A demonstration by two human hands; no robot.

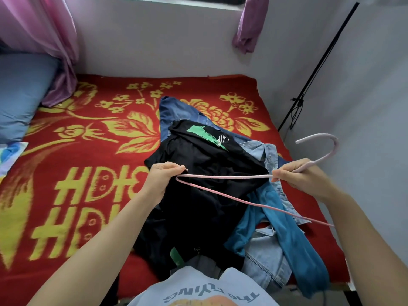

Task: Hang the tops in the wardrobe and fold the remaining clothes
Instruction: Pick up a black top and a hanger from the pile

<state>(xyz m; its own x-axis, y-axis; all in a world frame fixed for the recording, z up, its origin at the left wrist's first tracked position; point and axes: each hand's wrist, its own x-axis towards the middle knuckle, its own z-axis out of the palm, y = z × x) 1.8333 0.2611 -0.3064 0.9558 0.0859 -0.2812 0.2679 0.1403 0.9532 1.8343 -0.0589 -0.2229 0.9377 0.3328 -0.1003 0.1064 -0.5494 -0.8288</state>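
Thin pink clothes hanger (227, 176) held roughly level over the heap of clothes, clear of the bed. We note the left hand (163, 175) pinching its left corner between thumb and fingertips; the right hand (298, 175) is curled round the neck just below the hook.

Topmost on the heap is a soft black T-shirt with a green print (198, 206). Beside and partly under it lie a teal cloth garment (284, 228) and a pale-blue denim shirt (265, 261), with darker blue denim (172, 111) at the far end; all rest on a red blanket with yellow flowers (88, 151). The wardrobe is not in view.

We judge the hanger light and springy, apt to flex if taken by one arm; the neck is the steadier hold. The black top looks limp and light, unlikely to slip. We would take it at the collar or shoulder seams, so the hanger arms can feed in through the neck; the denim should be heavier and stiffer, and hold a crease.
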